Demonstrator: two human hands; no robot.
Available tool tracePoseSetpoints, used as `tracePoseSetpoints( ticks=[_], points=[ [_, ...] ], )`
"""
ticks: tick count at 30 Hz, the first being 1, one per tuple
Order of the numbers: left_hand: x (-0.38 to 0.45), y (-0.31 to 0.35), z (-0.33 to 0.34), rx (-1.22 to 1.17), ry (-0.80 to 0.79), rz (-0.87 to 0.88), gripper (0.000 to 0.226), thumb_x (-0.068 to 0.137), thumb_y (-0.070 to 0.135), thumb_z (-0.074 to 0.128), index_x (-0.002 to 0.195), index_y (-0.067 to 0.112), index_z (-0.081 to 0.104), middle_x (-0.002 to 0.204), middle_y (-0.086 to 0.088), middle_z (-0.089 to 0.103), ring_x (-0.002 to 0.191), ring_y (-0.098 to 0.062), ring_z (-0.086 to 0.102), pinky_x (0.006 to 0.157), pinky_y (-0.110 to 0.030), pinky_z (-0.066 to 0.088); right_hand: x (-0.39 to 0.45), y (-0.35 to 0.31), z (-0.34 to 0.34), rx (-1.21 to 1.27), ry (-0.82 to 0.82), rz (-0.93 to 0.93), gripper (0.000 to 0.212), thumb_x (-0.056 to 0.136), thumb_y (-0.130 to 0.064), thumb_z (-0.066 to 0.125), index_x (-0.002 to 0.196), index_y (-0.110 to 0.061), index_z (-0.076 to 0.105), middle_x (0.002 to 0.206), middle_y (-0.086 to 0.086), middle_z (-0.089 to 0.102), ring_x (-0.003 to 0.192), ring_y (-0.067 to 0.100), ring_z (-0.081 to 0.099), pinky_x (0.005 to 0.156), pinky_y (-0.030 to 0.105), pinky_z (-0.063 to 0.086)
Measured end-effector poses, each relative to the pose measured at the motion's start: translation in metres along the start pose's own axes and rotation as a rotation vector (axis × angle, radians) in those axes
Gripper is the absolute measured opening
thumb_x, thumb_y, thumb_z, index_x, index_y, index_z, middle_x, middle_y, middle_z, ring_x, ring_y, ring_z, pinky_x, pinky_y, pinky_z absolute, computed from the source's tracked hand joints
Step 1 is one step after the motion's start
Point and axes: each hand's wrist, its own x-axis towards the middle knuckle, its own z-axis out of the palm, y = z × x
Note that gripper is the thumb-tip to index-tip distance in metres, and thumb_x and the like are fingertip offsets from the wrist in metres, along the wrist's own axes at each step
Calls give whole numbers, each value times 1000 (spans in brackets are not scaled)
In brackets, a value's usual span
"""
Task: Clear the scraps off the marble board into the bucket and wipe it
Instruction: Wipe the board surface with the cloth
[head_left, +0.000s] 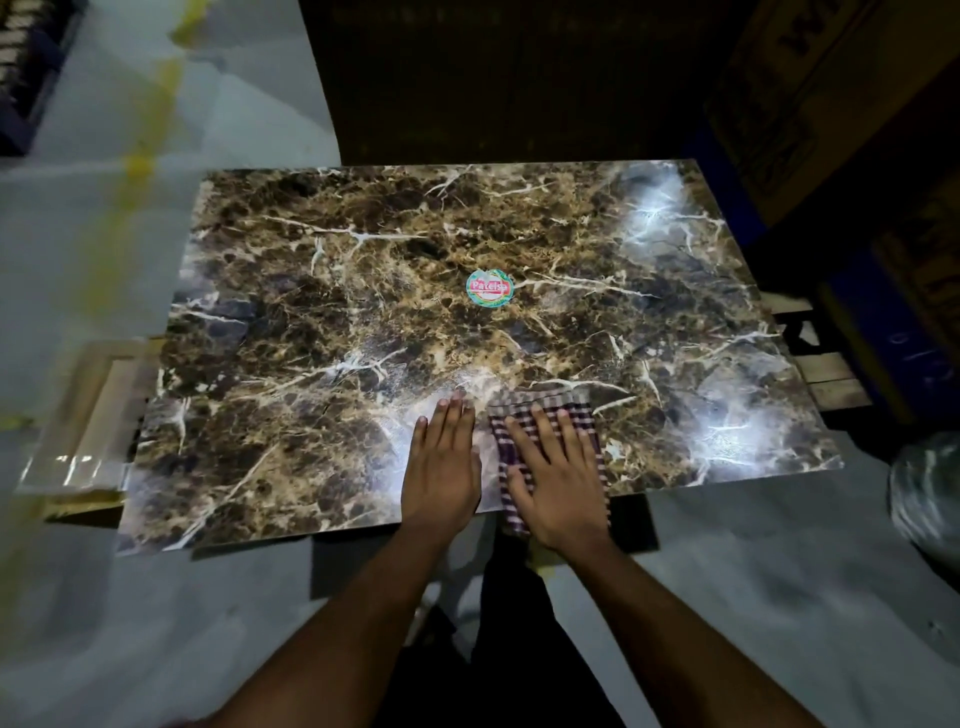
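Your right hand (556, 473) lies flat on a checked cloth (545, 415), fingers straight and spread, pressing it onto the marble board (363, 291). The cloth sits at the board's near edge, a little right of the middle, and its near end hangs just over that edge. Most of it is under your palm; only the far strip and the sides show around your fingers.

Your left hand (441, 462) rests flat on the bare marble just beside the cloth, fingers straight and together, grasping nothing. Its little-finger side nearly meets the cloth's left edge.

A round sticker (489, 289) sits near the middle of the board, well beyond both hands. The marble shows bright glare at the far right corner and at the near right.

To your right, on the floor (753, 597), a pale rounded bucket (924, 493) shows at the frame's edge, too blurred to see inside. Light wooden pieces (88, 421) lie by the board's left edge.
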Motion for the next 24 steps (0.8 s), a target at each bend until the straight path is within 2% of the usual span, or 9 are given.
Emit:
tracePoseSetpoints(
  ticks=[3,6,8,11,14,17,20,22,24],
  points=[
    [7,5,3,-6,3,-16,56,104,32,35,158,15,27,167,-4,21,154,-20,14,125,-39,9,25,37,-8,-9,49,135,67,95,-58,22,160,-43,13,170,1,13,157,29,4,125,48,5],
    [22,12,5,3,18,-32,56,104,32,37,157,15,29,166,-4,24,154,-20,16,124,-37,8,59,24,-14,31,71,216,69,95,-59,22,160,-39,15,170,4,13,156,32,5,125,50,3],
    [33,18,5,12,21,-43,55,104,32,37,157,16,30,166,-3,24,153,-20,17,123,-36,6,56,17,-13,22,58,113,68,96,-58,25,160,-39,14,170,3,12,157,31,4,125,47,0],
    [58,29,6,-13,-6,-39,55,105,31,36,157,16,29,165,-4,25,153,-21,16,125,-39,11,34,50,-17,1,55,-13,67,96,-56,34,160,-41,16,169,-1,14,157,27,8,126,45,5],
    [81,35,7,-25,-13,-57,55,105,33,34,157,16,28,165,-3,25,154,-20,15,126,-39,12,58,86,-23,-11,87,115,67,95,-56,33,159,-40,21,169,1,19,156,29,11,126,49,10],
    [107,39,7,1,7,-52,55,104,33,37,156,16,30,165,-2,27,153,-20,18,125,-40,16,110,71,-31,37,116,240,69,92,-57,31,158,-37,27,167,4,24,154,34,16,123,52,11],
    [129,43,8,23,1,-55,57,104,34,36,157,16,28,166,-3,25,154,-20,16,126,-40,14,124,60,-32,42,78,103,67,93,-55,32,158,-39,23,169,1,17,156,32,11,125,50,9],
    [145,45,7,12,-9,-58,58,105,36,34,159,18,24,167,-2,21,155,-19,12,126,-39,12,120,78,-35,11,49,-30,66,95,-55,31,159,-41,19,170,-2,13,156,28,8,126,48,10],
    [158,46,4,-2,-13,-63,58,105,36,33,159,18,23,167,-2,20,155,-19,12,126,-39,11,129,101,-40,-6,53,-66,66,95,-57,31,158,-42,20,169,-2,15,156,27,9,125,48,11]
  ],
)
